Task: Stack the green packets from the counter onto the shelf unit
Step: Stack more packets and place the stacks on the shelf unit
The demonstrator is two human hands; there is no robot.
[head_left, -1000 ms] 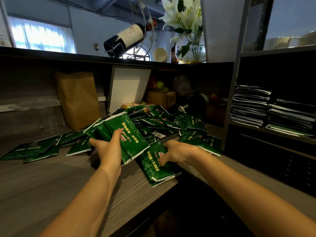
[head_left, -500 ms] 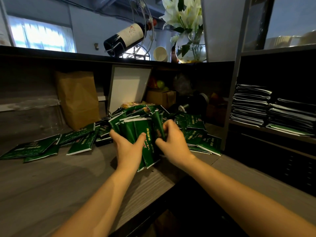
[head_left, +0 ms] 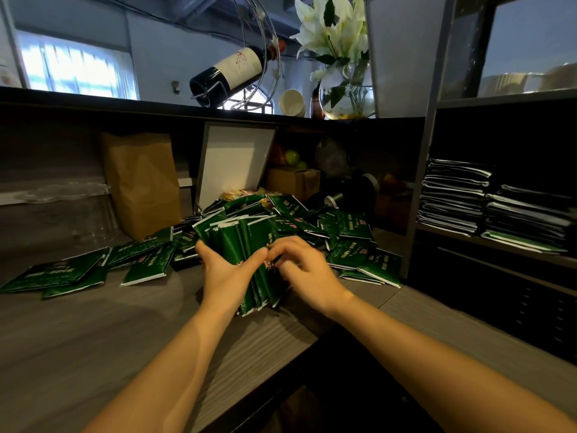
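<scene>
A bundle of green packets (head_left: 242, 242) stands on edge on the grey counter (head_left: 93, 332) in front of me. My left hand (head_left: 226, 273) grips its left side with the thumb across the front. My right hand (head_left: 304, 271) holds the right side, fingers curled against the packets and blurred. More green packets (head_left: 352, 242) lie in a loose heap behind and to the right, and others (head_left: 59, 271) are spread flat on the left. On the shelf unit (head_left: 493, 242) at the right, two stacks of packets (head_left: 452, 195) lie flat.
A brown paper bag (head_left: 142, 182) and a white board (head_left: 232, 164) lean against the back wall. A cardboard box (head_left: 293, 182) sits behind the heap. On the ledge above are a wine bottle in a wire holder (head_left: 231, 71) and a vase of lilies (head_left: 345, 64).
My hands went from lying on separate packets on the counter to coming together, gathering the packets into one upright bundle held between them.
</scene>
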